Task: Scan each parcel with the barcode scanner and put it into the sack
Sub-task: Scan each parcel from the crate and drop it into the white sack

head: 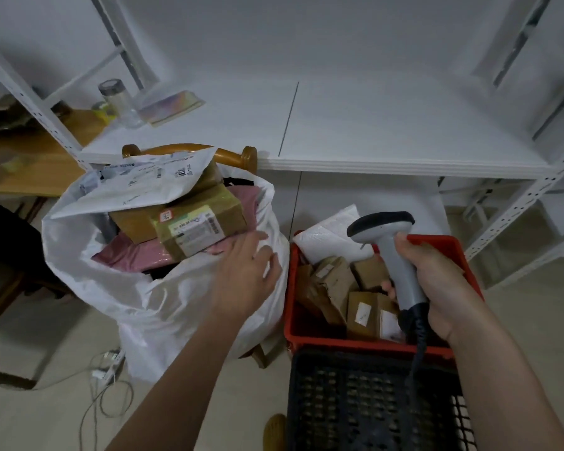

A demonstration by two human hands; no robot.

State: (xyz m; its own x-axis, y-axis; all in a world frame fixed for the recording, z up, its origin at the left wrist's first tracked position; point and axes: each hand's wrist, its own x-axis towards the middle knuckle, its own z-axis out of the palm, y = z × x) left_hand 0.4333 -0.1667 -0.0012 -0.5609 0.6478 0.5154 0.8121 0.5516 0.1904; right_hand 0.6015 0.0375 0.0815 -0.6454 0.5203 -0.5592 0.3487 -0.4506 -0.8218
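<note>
A white sack (pixel 118 281) stands at the left, heaped with parcels. On top lies a taped brown box with a label (pixel 196 227), beside a white mailer (pixel 144 187) and a pink bag (pixel 134 255). My left hand (pixel 246 271) hovers with fingers spread over the sack's right rim, just right of the box and holding nothing. My right hand (pixel 437 281) grips the handle of a grey barcode scanner (pixel 391 245) over a red crate (pixel 310 333). The crate holds several small brown boxes (pixel 362 314) and a white padded mailer (pixel 329 239).
A white shelf unit (pixel 404 125) fills the back, with a jar (pixel 114 96) and a flat packet (pixel 171 107) on its left end. A black crate (pixel 372 402) sits in front of the red one. Cables (pixel 111 385) lie on the floor at the left.
</note>
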